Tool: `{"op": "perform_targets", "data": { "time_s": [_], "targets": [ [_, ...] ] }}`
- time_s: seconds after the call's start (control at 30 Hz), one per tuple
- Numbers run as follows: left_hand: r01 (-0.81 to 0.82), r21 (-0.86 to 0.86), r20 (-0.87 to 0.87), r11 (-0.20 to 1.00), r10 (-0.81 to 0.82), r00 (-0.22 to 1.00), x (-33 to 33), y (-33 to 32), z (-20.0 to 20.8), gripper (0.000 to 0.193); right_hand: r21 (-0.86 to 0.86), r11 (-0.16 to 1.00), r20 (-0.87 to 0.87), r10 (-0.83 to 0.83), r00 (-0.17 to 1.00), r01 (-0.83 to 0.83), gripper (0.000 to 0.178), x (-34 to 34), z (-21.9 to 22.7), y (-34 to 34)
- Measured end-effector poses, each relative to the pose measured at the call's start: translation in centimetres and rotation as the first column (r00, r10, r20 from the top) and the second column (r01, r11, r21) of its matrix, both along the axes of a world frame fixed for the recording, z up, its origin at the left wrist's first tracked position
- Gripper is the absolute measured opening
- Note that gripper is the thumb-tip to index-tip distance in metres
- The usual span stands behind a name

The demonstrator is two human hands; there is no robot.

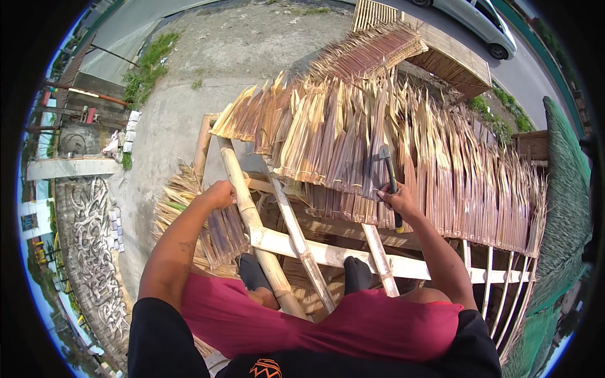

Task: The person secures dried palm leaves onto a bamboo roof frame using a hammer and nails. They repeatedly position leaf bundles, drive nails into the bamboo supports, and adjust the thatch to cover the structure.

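My right hand (399,198) grips a hammer (390,169) by its dark handle. The hammer's head points away from me, over the lower edge of the dried palm-leaf thatch (435,170), and its yellow butt end hangs below my fist. My left hand (220,194) is closed beside a thick bamboo pole (259,230); whatever its fingers hold, if anything, is too small or hidden to make out. Overlapping thatch panels cover the far part of the bamboo frame, their leaf tips sticking up. A short thatch piece (225,234) lies below my left hand.
A pale split-bamboo strip (328,253) crosses the frame, with gaps between the slats near my feet. Another thatched roof (378,53) stands beyond. To the right hangs green netting (548,277). A concrete ground (161,135) lies below at left, and a car (482,25) stands on the road.
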State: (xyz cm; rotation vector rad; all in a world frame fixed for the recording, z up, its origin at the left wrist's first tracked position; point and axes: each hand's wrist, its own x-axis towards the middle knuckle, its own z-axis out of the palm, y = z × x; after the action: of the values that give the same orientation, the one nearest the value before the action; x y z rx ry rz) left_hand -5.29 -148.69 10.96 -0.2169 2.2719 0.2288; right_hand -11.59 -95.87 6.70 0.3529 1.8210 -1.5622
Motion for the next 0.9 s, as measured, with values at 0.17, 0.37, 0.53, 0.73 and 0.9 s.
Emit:
{"op": "perform_targets", "data": {
  "time_s": [0.17, 0.37, 0.53, 0.73, 0.9],
  "targets": [
    [-0.375, 0.215, -0.065, 0.901, 0.397, 0.916, -2.4, 0.9, -4.7, 0.012, 0.115, 0.993, 0.071, 0.01, 0.997, -0.018, 0.016, 3.4, -4.7, -1.6],
    [-0.356, 0.307, -0.489, 0.882, 0.468, 0.737, 5.6, 10.6, -8.8, 0.011, 0.342, 0.929, -0.111, 0.189, 0.976, -0.141, 0.019, 5.4, -6.5, -1.4],
    [-0.275, 0.363, -0.621, 0.89, 0.452, 0.641, 7.4, 13.3, -9.8, 0.015, 0.382, 0.892, -0.015, 0.266, 0.964, -0.24, 0.023, 4.3, -6.0, -0.9],
    [-0.274, 0.303, -0.638, 0.913, 0.408, 0.653, 6.1, 12.3, -10.3, 0.02, 0.656, 0.739, -0.235, 0.395, 0.888, -0.155, 0.038, 4.3, -4.5, -2.9],
    [-0.242, 0.359, -0.673, 0.902, 0.429, 0.602, 7.1, 10.7, -10.8, 0.018, 0.664, 0.745, -0.177, 0.238, 0.955, -0.063, 0.036, 4.5, -4.4, -4.2]
  ]
}}
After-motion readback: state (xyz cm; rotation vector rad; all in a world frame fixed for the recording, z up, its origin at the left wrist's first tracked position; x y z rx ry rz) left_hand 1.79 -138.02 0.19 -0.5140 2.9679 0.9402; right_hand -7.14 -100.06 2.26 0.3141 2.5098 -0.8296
